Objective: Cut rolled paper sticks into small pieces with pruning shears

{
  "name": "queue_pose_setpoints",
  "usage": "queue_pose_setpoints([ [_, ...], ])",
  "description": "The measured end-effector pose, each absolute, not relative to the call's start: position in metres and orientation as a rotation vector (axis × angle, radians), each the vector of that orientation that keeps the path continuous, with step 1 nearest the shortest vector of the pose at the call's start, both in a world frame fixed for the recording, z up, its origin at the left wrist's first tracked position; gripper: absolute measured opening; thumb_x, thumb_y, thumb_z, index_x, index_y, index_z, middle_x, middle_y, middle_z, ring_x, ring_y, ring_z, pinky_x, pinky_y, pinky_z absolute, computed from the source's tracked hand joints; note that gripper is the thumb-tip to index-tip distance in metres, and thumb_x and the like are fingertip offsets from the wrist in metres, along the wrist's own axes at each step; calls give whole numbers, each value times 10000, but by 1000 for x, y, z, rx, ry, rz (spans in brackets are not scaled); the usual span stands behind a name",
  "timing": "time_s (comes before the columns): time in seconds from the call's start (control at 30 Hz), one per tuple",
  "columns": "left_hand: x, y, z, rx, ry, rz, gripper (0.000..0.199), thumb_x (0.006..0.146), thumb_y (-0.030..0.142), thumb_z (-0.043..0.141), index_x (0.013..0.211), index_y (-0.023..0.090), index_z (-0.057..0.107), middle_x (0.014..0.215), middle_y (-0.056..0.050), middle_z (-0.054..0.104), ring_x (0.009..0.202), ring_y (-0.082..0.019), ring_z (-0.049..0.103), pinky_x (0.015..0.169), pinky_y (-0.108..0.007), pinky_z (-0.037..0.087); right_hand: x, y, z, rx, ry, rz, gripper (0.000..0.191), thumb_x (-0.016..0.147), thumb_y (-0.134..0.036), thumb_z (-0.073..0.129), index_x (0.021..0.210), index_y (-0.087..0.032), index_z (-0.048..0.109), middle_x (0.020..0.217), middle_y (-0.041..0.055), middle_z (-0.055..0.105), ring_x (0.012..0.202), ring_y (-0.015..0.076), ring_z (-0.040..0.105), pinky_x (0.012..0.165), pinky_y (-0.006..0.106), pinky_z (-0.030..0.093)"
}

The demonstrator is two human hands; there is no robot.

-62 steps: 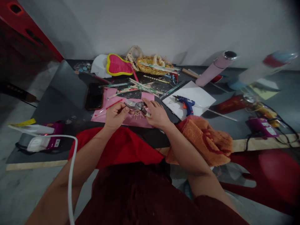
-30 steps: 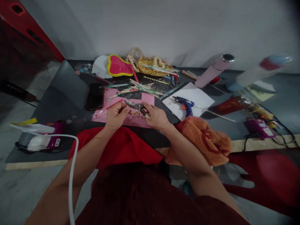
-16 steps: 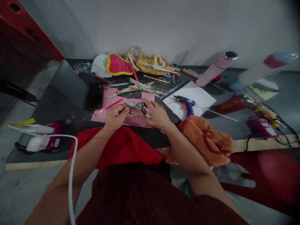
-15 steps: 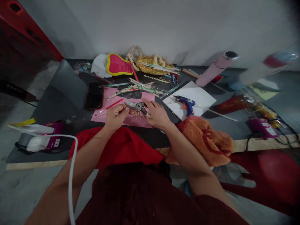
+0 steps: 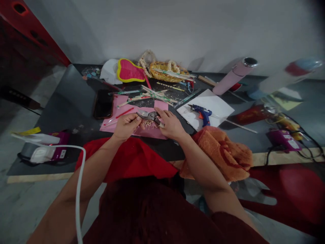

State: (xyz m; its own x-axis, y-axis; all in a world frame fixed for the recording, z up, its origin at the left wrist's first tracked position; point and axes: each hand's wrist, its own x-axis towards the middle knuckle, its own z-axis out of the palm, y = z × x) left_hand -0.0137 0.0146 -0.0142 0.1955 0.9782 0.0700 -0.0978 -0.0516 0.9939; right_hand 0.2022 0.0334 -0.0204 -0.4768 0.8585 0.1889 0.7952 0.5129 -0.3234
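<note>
Right hand (image 5: 172, 127): wraps around the handles of the pruners (image 5: 152, 116), above the right part of the pink paper (image 5: 162, 106).
Left hand (image 5: 126, 126): pinches narrow at the blade end; cannot tell whether gripping a small piece.
Pruners: lie between both hands, over the pink paper, long axis crosswise, blades toward the left hand, handles nearer the right.
Pieces (image 5: 149, 124): lie on the pink paper, below the pruners.
Sticks (image 5: 149, 95): criss-cross at the pink paper's far edge.
Glue gun (image 5: 203, 113): rests right of the pink paper.
Since half a second ago: shows much the same hold; shifts slightly in view.
</note>
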Motion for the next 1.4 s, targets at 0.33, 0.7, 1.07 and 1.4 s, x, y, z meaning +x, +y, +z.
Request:
queue_pose_setpoints([
  [0.33,-11,15,-13,1224,999,1174,373,769,491,659,707,124,636,534,-41,645,344,-31,318,358,-195,201,196,23,-13,-1505,-2424,247,551,838,-291,473,1382,-255,395,1016,59,646,885,238,618,757,308,455],
  [0.7,-15,15,-21,1490,1122,1157,285,862,388,560,768,137,654,667,-52,690,435,-63,430,407,-197,279,199,30,-16,-1467,-2443,265,623,836,-284,491,1432,-213,322,1227,109,577,1096,273,537,900,376,437],
  [1.07,-18,14,-7,1191,944,925,347,747,466,678,736,121,640,527,-56,656,353,-40,373,374,-187,203,207,34,-16,-1337,-2482,294,634,825,-282,515,1429,-201,342,1222,105,569,1098,269,520,930,398,422],
  [1.4,-19,17,-11,1194,967,1013,374,757,497,666,730,125,630,501,-48,635,320,-37,352,350,-191,177,197,25,-10,-1484,-2461,269,569,852,-271,470,1412,-245,370,1084,73,637,965,235,598,821,306,445],
])
